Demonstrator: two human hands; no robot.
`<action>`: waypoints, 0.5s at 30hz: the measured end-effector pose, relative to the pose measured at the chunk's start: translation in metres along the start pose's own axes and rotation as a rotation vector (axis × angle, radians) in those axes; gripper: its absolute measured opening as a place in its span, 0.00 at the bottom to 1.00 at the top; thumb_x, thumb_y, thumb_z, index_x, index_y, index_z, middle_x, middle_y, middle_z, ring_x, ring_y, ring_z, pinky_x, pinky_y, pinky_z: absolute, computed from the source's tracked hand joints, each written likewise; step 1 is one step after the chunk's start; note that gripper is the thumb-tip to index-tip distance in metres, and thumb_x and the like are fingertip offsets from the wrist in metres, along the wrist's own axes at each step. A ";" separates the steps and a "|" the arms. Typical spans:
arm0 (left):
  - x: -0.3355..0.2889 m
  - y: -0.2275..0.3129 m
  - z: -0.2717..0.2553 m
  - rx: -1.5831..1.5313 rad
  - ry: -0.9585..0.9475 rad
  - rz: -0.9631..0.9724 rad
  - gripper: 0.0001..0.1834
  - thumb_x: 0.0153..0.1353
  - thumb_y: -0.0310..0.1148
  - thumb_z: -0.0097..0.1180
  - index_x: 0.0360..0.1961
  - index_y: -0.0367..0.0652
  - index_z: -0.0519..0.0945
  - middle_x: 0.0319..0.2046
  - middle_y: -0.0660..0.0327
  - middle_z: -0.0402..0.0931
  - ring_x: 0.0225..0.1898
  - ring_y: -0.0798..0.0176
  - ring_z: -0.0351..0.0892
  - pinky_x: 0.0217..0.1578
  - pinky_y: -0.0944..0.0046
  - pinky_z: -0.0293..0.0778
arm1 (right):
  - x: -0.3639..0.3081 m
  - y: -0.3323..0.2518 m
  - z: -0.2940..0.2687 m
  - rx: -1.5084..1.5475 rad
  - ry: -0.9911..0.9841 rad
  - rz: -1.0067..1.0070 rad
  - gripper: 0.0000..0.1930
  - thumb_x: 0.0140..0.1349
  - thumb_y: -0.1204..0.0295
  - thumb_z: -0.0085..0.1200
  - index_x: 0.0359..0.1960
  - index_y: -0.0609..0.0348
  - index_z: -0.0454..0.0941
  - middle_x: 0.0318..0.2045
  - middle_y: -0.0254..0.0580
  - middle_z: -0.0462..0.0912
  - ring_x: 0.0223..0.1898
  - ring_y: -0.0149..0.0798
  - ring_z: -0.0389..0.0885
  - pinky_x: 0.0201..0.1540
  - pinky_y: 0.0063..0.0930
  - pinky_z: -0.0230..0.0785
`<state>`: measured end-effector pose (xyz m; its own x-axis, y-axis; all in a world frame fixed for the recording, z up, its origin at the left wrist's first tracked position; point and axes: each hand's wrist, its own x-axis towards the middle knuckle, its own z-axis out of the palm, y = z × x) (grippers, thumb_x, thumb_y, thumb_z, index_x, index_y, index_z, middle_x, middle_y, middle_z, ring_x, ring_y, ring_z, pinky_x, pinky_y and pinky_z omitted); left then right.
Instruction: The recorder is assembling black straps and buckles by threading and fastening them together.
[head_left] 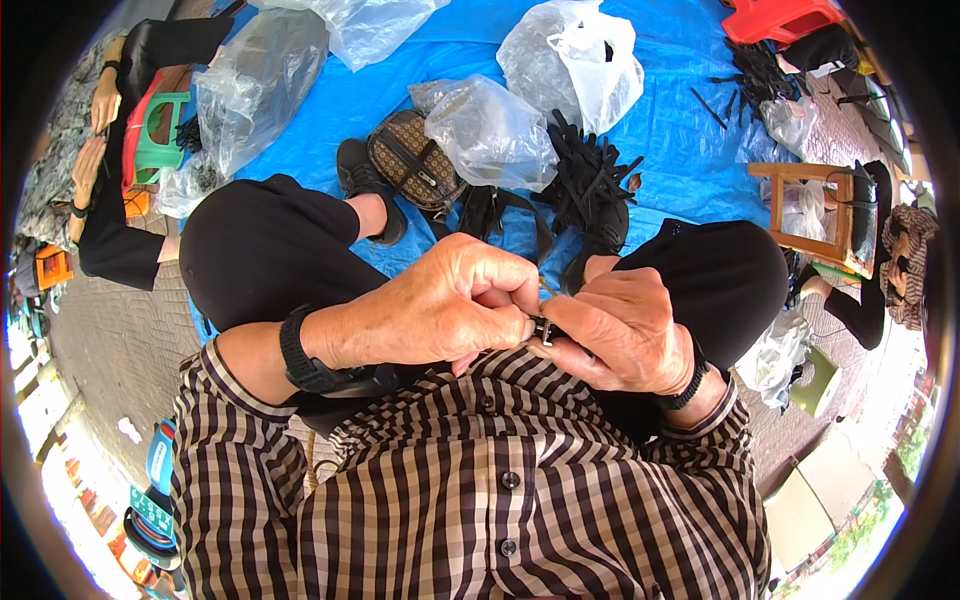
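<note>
In front of my chest, my left hand [430, 305] and my right hand [630, 330] meet fingertip to fingertip. Between them is a small black piece with a shiny metal buckle [546, 333]; its ends are hidden by the fingers. My left thumb and curled fingers pinch one side, while the right thumb and forefinger grip the other. Beyond the right hand, a heap of black straps [585, 175] lies by my shoe. Whether the held piece is the same kind of strap, I cannot tell.
A blue tarp [665, 140] covers the ground ahead. On it lie a brown patterned bag [408, 160] and clear plastic bags [490, 130]. A wooden stool [775, 215] stands at right, a green stool [165, 150] at left. Other people sit at both sides.
</note>
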<state>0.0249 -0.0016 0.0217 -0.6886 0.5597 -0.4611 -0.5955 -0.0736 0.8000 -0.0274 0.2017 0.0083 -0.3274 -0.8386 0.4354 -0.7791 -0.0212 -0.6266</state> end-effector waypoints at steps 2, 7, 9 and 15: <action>0.003 -0.004 0.000 0.067 0.021 0.019 0.04 0.55 0.22 0.49 0.25 0.34 0.73 0.12 0.66 0.68 0.11 0.77 0.66 0.11 0.76 0.62 | 0.001 -0.002 0.002 -0.044 -0.008 -0.006 0.16 0.41 0.75 0.64 0.32 0.65 0.72 0.17 0.35 0.73 0.17 0.35 0.75 0.17 0.26 0.66; 0.003 -0.008 0.006 0.184 0.109 0.095 0.03 0.54 0.21 0.48 0.24 0.35 0.73 0.11 0.67 0.68 0.12 0.79 0.65 0.12 0.76 0.60 | -0.002 0.000 0.003 -0.169 -0.069 -0.005 0.14 0.42 0.75 0.63 0.30 0.65 0.72 0.14 0.33 0.70 0.14 0.35 0.72 0.16 0.26 0.64; 0.003 -0.011 0.006 0.245 0.142 0.121 0.03 0.54 0.21 0.48 0.24 0.36 0.73 0.11 0.67 0.68 0.12 0.79 0.64 0.12 0.76 0.60 | -0.002 0.005 0.004 0.028 0.001 0.079 0.15 0.43 0.74 0.64 0.31 0.63 0.73 0.12 0.34 0.68 0.13 0.34 0.72 0.16 0.26 0.62; 0.001 -0.013 0.004 0.266 0.205 0.238 0.03 0.54 0.22 0.50 0.24 0.36 0.72 0.15 0.67 0.71 0.12 0.79 0.65 0.11 0.77 0.60 | -0.003 0.005 -0.004 0.396 -0.040 0.347 0.12 0.47 0.76 0.62 0.35 0.60 0.76 0.11 0.33 0.67 0.12 0.31 0.69 0.15 0.24 0.56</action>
<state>0.0338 0.0033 0.0125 -0.8784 0.3749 -0.2963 -0.3003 0.0493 0.9526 -0.0322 0.2067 0.0064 -0.5038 -0.8526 0.1388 -0.3639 0.0638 -0.9292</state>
